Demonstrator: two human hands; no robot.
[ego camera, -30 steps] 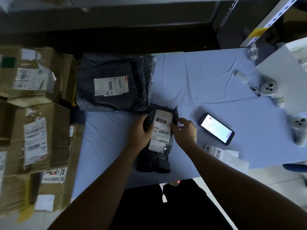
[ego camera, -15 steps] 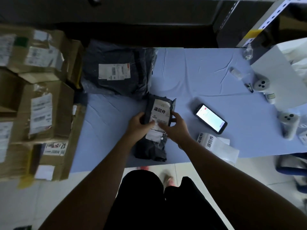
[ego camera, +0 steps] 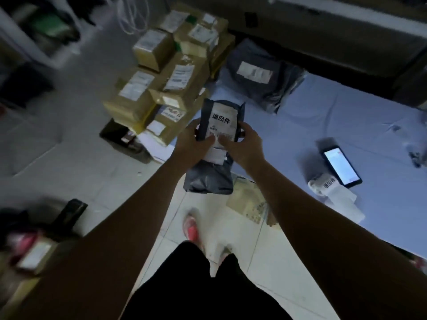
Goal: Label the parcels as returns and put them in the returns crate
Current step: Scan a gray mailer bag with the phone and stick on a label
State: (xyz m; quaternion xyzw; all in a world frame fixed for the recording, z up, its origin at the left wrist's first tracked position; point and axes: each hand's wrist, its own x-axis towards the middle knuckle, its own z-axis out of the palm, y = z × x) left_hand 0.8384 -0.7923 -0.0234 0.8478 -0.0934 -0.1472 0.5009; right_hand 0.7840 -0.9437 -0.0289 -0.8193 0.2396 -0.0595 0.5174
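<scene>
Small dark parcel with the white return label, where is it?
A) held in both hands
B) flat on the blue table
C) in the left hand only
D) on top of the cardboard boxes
A: the left hand and the right hand each grip a side of the small dark parcel, and its lower end hangs past the edge of the blue table, over the floor tiles.

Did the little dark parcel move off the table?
Yes. The left hand and right hand have lifted the parcel off the blue table, leftward, farther from the phone.
</scene>
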